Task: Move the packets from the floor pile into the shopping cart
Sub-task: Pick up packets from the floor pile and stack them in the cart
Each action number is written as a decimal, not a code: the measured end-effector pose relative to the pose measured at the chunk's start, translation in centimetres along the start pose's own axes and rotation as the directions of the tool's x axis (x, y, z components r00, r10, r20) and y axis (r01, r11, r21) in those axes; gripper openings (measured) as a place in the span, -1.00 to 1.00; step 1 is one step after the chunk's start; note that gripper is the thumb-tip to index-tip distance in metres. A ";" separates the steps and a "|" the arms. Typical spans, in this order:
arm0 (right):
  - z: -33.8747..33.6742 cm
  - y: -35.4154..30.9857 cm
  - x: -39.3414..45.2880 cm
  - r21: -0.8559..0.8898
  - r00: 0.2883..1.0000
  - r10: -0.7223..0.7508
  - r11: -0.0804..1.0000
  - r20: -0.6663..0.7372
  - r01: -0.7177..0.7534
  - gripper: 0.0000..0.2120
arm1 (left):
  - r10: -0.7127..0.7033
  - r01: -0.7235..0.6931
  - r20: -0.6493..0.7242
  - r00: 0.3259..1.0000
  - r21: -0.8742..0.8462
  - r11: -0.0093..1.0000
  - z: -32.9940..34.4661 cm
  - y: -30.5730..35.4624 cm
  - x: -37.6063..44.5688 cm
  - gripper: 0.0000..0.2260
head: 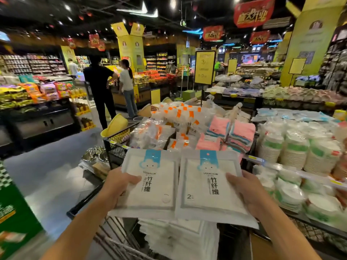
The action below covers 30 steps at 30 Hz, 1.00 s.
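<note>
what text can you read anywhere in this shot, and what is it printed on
"竹纤维": on the left packet, gripped by the left hand.
"竹纤维" and "2": on the right packet, gripped by the right hand.
A small brand line above each, roughly "yune": too blurred to be sure.
"3" and "9": on the yellow price sign; the rest is unreadable.
"大开业": on the red hanging banner.
Shelf tags and distant packaging: too small to read.

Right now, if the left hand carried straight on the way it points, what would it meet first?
The left hand, gripping a white packet, points forward and slightly right. Most likely it meets the black mesh display bin holding bagged goods first, though depth is hard to judge from this single view.
</note>
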State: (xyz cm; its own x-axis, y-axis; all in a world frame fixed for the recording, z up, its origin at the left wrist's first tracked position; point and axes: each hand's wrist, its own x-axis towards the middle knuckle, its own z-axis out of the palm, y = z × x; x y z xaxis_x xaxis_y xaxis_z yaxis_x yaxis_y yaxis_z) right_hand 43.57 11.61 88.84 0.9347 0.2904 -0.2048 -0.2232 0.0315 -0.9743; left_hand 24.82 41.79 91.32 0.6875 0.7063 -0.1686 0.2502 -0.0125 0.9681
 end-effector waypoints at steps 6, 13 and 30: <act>6.2 2.4 3.4 -0.009 1.000 -0.001 1.000 -0.024 0.001 -0.77 | -0.022 0.022 0.009 1.000 0.025 0.999 -4.9 -1.7 5.8 -0.75; 8.0 5.8 7.0 -0.048 0.994 0.053 0.997 -0.099 -0.058 -0.80 | -0.110 0.109 0.040 0.993 0.031 0.994 -4.2 -5.6 12.9 -0.78; 6.9 23.1 20.7 -0.250 0.925 0.282 0.905 -0.254 -0.344 -0.72 | -0.314 0.290 0.165 0.935 0.154 0.944 4.5 -22.2 28.4 -0.68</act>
State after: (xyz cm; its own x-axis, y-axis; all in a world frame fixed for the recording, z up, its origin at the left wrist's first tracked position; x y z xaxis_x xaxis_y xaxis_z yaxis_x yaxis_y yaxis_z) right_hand 55.81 24.91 62.71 0.8721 0.0347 -0.4882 -0.4548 -0.3107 -0.8346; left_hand 41.88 58.93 64.21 0.6766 0.5475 -0.4924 0.5411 0.0839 0.8368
